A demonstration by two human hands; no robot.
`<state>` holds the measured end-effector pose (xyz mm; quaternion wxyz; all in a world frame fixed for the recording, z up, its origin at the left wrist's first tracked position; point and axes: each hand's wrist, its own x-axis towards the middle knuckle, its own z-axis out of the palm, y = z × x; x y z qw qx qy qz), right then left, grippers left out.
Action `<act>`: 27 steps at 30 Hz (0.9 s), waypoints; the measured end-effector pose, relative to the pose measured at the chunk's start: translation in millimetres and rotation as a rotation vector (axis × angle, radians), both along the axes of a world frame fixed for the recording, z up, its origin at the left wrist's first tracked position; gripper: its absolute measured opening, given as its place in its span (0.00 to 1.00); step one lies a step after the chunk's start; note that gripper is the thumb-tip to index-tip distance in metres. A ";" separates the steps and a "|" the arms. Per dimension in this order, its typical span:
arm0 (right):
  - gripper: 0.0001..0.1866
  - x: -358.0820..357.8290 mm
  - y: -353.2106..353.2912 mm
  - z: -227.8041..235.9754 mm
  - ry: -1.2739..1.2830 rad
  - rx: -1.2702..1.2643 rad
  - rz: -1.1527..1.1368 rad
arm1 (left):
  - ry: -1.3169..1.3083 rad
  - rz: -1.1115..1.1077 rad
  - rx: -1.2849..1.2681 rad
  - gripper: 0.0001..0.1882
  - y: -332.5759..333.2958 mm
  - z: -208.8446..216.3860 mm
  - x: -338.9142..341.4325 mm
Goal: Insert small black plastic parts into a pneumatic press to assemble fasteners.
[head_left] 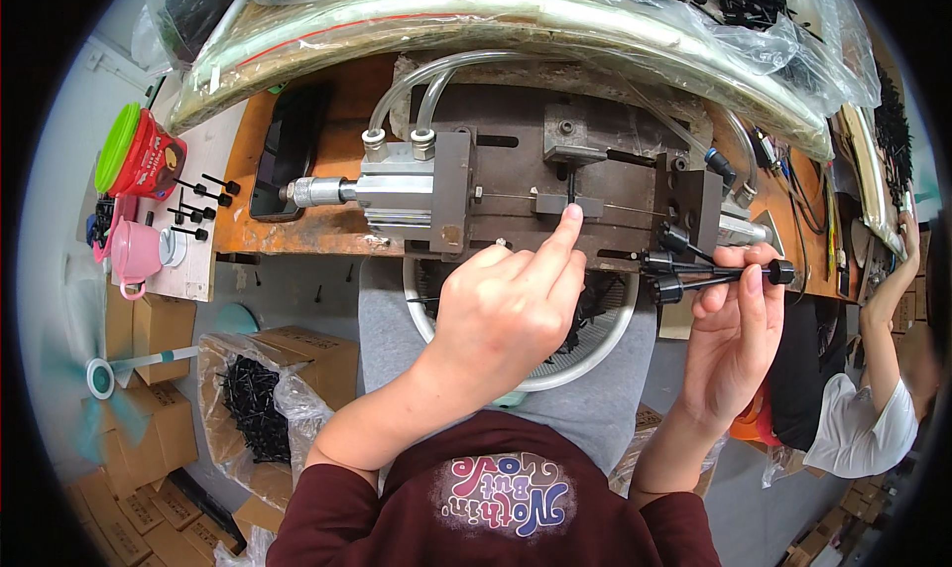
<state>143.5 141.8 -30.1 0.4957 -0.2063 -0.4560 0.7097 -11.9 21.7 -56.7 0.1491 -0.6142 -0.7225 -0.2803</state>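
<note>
head view: the left hand (pixel 511 304) partly hides a black rod (pixel 571 185).

On my head feed I see the left hand (pixel 511 304) pointing, its fingertip at a small grey block (pixel 594 208) on the dark metal fixture (pixel 516 106); the right hand (pixel 739 329) pinches several black-headed pins (pixel 668 289), above a white-rimmed basket's (pixel 417 314) right side

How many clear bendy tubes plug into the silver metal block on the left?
2: one clear plastic tube on the left fitting of the silver metal block, another on its right fitting.
</note>
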 end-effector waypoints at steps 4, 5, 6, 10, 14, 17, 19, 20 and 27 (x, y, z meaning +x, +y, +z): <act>0.09 4.4 0.3 -3.5 -0.010 -0.048 0.022 | -0.041 -0.012 0.018 0.14 2.1 1.3 0.9; 0.09 4.2 -0.8 -3.5 -0.031 -0.064 0.030 | -0.041 -0.007 0.007 0.14 1.8 3.4 1.0; 0.09 4.4 -0.7 -3.5 -0.044 -0.078 0.051 | -0.044 -0.008 0.001 0.13 2.0 6.7 1.2; 0.09 3.0 0.9 -5.0 -0.062 -0.098 0.101 | -0.076 -0.033 0.001 0.14 0.9 7.3 -3.0; 0.10 6.8 -0.7 -5.5 -0.147 -0.110 0.119 | -0.347 -0.173 0.029 0.23 -6.5 19.1 -5.5; 0.10 4.6 -8.0 -7.1 -0.166 -0.153 0.167 | -0.441 -0.365 0.124 0.26 -14.5 28.3 -1.6; 0.09 1.3 -12.1 -6.7 -0.165 -0.153 0.211 | -0.385 -0.427 0.173 0.20 -18.7 28.7 5.9; 0.09 -1.0 -14.6 -4.9 -0.172 -0.172 0.224 | -0.341 -0.431 0.147 0.15 -23.9 28.5 7.0; 0.09 -0.1 -13.3 -0.7 -0.178 -0.162 0.269 | -0.301 -0.366 0.155 0.15 -26.1 33.7 16.6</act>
